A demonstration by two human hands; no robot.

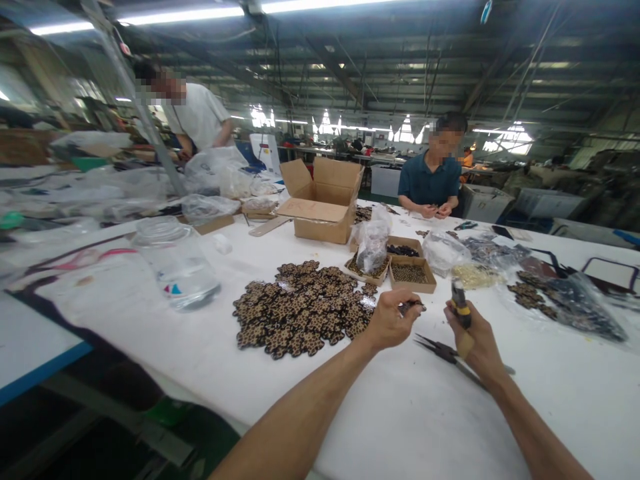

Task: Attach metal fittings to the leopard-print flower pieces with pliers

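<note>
The left hand is closed in a pinch grip on a small dark piece. The piece projects from the fingertips, toward the right hand. The right hand is closed around yellow-banded pliers, held with the head up. The pliers are near the piece but apart from it.

A pile of leopard-print pieces lies flat on the white table, to the left of the left hand. A dark, pointed hand tool lies on the table between the wrists, partly covered by the right hand. Beyond the hands, an open cardboard tray contains small metallic parts; a clear plastic bag rests beside it.
</note>
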